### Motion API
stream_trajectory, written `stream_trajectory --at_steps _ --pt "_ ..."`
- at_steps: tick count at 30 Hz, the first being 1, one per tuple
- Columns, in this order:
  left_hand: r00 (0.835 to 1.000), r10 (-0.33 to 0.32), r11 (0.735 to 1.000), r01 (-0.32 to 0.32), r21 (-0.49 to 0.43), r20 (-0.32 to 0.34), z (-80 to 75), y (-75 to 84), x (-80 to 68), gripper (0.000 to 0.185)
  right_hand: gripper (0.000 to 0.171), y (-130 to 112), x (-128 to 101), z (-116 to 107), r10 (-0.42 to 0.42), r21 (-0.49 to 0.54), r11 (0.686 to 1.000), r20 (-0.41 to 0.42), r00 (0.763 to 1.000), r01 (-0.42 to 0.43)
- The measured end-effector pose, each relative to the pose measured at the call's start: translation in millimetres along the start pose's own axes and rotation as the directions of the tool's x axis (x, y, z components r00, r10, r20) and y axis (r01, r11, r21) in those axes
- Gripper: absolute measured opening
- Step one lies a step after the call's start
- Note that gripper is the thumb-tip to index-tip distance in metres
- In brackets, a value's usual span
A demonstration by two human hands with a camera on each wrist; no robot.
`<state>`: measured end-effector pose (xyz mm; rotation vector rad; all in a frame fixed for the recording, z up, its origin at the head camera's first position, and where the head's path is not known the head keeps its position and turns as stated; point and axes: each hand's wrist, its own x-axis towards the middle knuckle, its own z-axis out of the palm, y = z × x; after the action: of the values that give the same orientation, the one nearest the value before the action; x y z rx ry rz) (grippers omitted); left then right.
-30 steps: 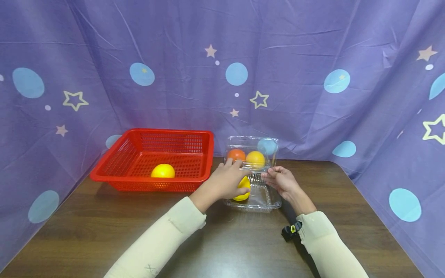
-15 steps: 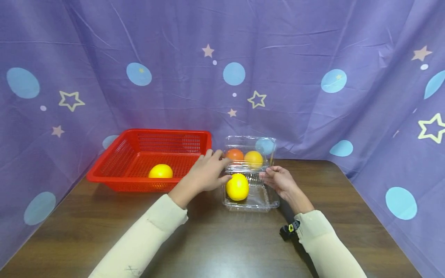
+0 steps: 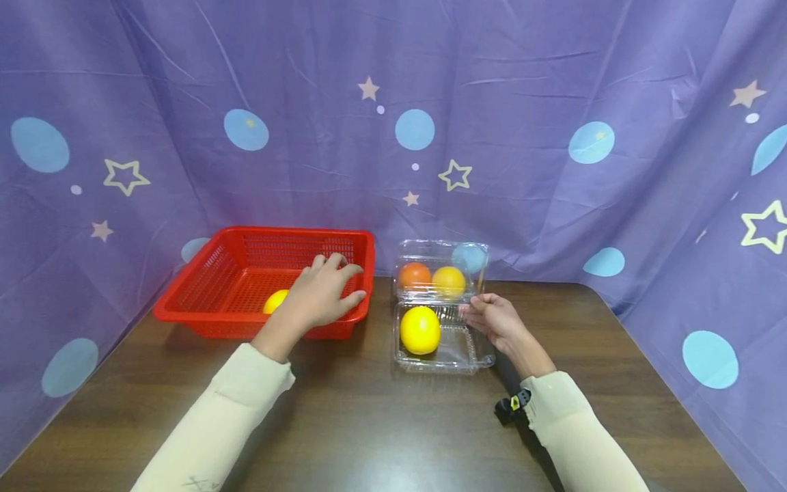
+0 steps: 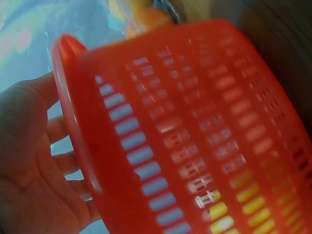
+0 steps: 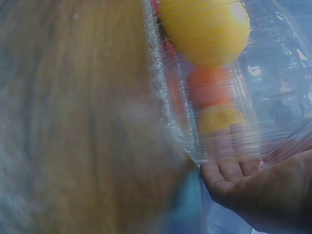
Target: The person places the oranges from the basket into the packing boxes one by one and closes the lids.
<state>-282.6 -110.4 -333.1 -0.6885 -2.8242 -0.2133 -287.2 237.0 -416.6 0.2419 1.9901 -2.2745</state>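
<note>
Red plastic mesh filled the left-centre of the head frame: the basket, over whose near right corner our left hand hung, fingers spread and relaxed, grasping nothing; in the left wrist frame the open palm lay just beside the basket's rim, and we could not tell whether it touched. Our right hand pinched the right edge of the clear clamshell box at centre frame, fingers curled on the plastic near the hinge, holding the lid upright. We judged the step in hand to be a reach into the basket for the yellow fruit, half hidden behind the left hand; to do it well, we thought the hand should come down over the wall rather than push against it, close round the fruit from above, and the right hand should keep the lid steady so the box stayed put. In the basket only that one yellow fruit showed. In the box's near tray sat a yellow fruit at its left side; behind the upright lid showed an orange-red fruit and a yellow-orange one, side by side. All stood on the dark wooden table.
</note>
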Motion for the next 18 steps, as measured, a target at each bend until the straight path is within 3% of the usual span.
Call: stream_trajectory --at_steps 11,18 --pt "0.988 -0.126 0.989 0.133 -0.072 0.090 -3.7 -44.6 -8.0 0.054 0.007 1.3 1.0 -0.9 -0.011 0.005 1.000 0.001 1.000 0.011" --pt "0.957 -0.196 0.972 0.218 -0.085 0.212 -5.0 -66.6 -9.2 0.061 0.007 1.1 1.0 -1.0 -0.012 0.002 1.000 0.006 1.000 0.012"
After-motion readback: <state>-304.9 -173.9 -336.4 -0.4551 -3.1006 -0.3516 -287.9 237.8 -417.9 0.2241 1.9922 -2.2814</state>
